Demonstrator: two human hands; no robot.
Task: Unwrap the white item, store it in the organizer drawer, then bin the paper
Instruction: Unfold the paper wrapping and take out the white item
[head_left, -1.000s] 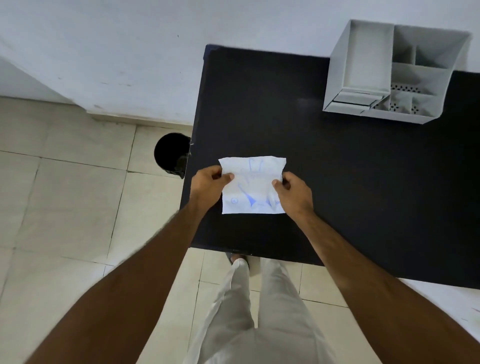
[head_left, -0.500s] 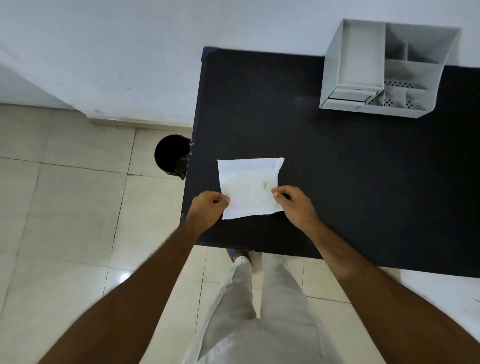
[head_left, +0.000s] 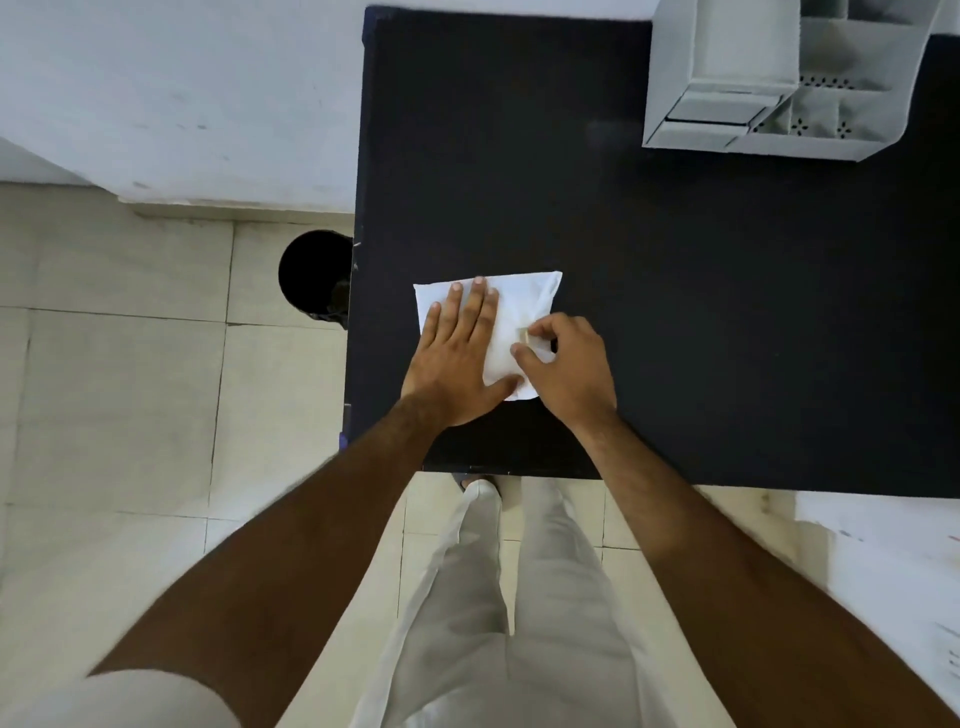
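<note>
Left hand (head_left: 457, 358) now flat on paper (head_left: 524, 301)

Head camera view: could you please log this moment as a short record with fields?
surface: black table
packet: white paper packet lying flat near the table's front left corner
left hand: left hand pressed flat on the packet, fingers spread
right hand: right hand pinching the packet's right edge
organizer: grey organizer at the far right of the table
bin: black bin on the floor left of the table
</note>
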